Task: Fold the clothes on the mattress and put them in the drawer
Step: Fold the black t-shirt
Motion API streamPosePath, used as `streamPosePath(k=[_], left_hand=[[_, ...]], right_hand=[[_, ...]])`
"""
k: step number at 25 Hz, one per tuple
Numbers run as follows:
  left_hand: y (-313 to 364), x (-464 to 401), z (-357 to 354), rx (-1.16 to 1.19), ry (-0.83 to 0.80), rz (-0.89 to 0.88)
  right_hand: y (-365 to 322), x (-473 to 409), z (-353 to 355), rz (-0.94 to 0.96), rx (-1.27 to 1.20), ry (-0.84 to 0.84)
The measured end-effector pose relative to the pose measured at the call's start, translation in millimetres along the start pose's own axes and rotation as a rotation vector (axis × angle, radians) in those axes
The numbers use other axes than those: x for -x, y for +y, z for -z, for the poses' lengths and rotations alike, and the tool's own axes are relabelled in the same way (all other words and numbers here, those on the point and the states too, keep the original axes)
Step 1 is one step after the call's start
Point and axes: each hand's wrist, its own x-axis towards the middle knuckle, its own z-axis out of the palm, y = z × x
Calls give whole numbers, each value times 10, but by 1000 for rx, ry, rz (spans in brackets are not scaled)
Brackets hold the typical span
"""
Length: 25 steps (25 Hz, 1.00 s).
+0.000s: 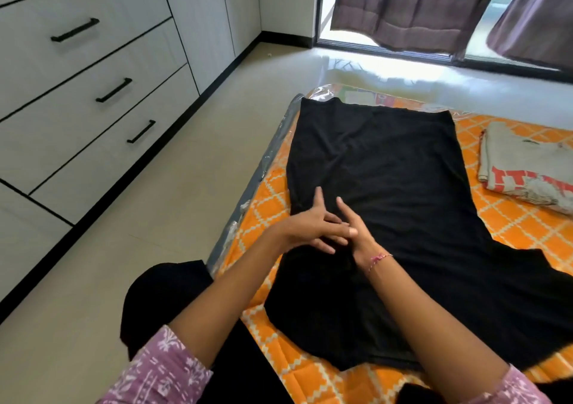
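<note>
Smoothing black garment (403, 186) spread on mattress (273, 186); long axis near to far. Left hand (307, 226) and right hand (353, 226) overlap at its left-centre, fingers straight, gripping nothing. Drawers (93, 93) left.

left hand (305, 228), right hand (353, 230), fingers spread, overlapping

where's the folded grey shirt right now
In the head view, the folded grey shirt lies at the right edge, on the orange mattress, just right of the spread black garment.
</note>
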Motion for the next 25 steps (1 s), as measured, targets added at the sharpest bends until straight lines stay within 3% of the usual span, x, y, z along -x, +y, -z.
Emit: streamPosePath(k=[2, 4, 5, 6, 8, 10, 13, 15, 18, 20, 22, 25], left_hand=[[-43, 5, -241, -111, 294, -151], [-368, 74, -355, -441, 587, -136], [-576, 139, -439, -649, 548, -34], [-755, 207, -535, -874, 406, 79], [-1035, 209, -701, -1198, 193, 132], [-1071, 150, -798, -1329, 264, 39], [-944, 122, -807, -1464, 440, -242], [-933, 140, -777, -1427, 343, -330], [-974, 124, -730, -1349, 253, -251], [-983, 109, -750, -1358, 284, -207], [-922, 107, -749, -1275, 216, -172], [-767, 81, -586, -879, -134, -97]], right_hand=[[87, 125, 294, -6, 72, -21], [162, 125, 434, -29, 248, 83], [188, 91, 480, -2, 299, 172], [211, 66, 519, 27, 316, 265], [243, 38, 589, 80, 366, 455], [263, 42, 636, 126, 460, 567], [169, 69, 502, 232, 545, 556], [88, 46, 386, 325, 649, 592], [98, 24, 320, 346, 751, 734], [162, 35, 335, 288, 839, 681], [199, 46, 366, 298, 835, 589], [205, 156, 525, 350, 720, 463]])
